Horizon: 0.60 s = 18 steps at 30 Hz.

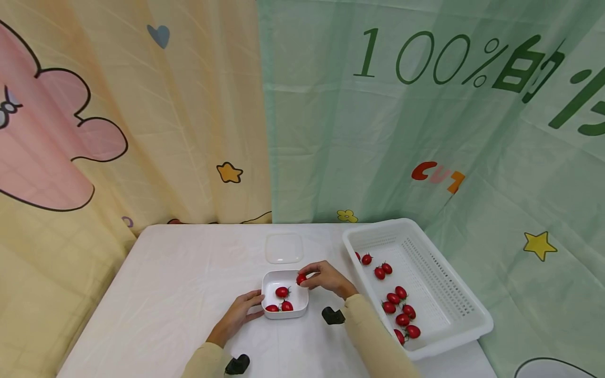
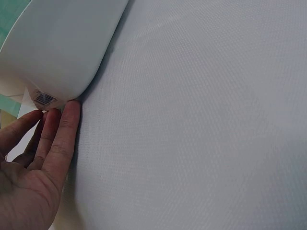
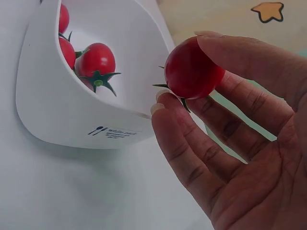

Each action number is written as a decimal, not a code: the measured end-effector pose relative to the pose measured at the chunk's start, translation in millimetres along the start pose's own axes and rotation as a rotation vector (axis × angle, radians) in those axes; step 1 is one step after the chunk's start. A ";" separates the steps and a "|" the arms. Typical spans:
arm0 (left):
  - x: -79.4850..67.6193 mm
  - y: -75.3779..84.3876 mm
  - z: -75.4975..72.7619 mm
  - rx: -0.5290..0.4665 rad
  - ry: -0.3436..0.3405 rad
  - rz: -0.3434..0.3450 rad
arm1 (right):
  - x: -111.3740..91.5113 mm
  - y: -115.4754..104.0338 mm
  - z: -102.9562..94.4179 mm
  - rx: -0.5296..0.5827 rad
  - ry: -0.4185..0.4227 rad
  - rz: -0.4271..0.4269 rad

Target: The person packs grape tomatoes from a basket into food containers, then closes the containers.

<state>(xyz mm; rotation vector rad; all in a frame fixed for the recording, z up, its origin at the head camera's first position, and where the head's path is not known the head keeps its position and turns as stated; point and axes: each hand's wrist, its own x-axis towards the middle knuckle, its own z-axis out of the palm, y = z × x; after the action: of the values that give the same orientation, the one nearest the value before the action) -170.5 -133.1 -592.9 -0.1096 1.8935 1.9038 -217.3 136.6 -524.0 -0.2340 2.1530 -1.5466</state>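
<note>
My right hand (image 1: 326,278) pinches a red cherry tomato (image 3: 192,69) between thumb and fingers, at the right rim of a small white square box (image 1: 285,315). Green sepals show on the held tomato in the right wrist view. Inside the box lie several cherry tomatoes (image 1: 282,292), one with its green stem end towards the right wrist camera. My left hand (image 1: 241,310) rests its fingertips against the box's left side; in the left wrist view the straight fingers (image 2: 62,143) touch the wall beside a barcode label (image 2: 44,98).
A large white perforated basket (image 1: 444,278) stands at the right of the white-covered table (image 1: 179,283), with several cherry tomatoes (image 1: 403,320) along its left side. A clear flat lid (image 1: 284,248) lies behind the small box. Printed curtains (image 1: 312,131) hang behind the table.
</note>
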 end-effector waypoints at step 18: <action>-1.9 1.6 0.9 0.008 0.009 -0.006 | 1.0 0.8 4.4 -0.052 0.021 0.022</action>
<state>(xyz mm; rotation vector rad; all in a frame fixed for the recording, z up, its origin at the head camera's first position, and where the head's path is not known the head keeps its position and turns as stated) -169.2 -132.6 -590.7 -0.1221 1.9042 1.8947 -216.0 132.8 -526.0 -0.2113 2.2067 -1.4887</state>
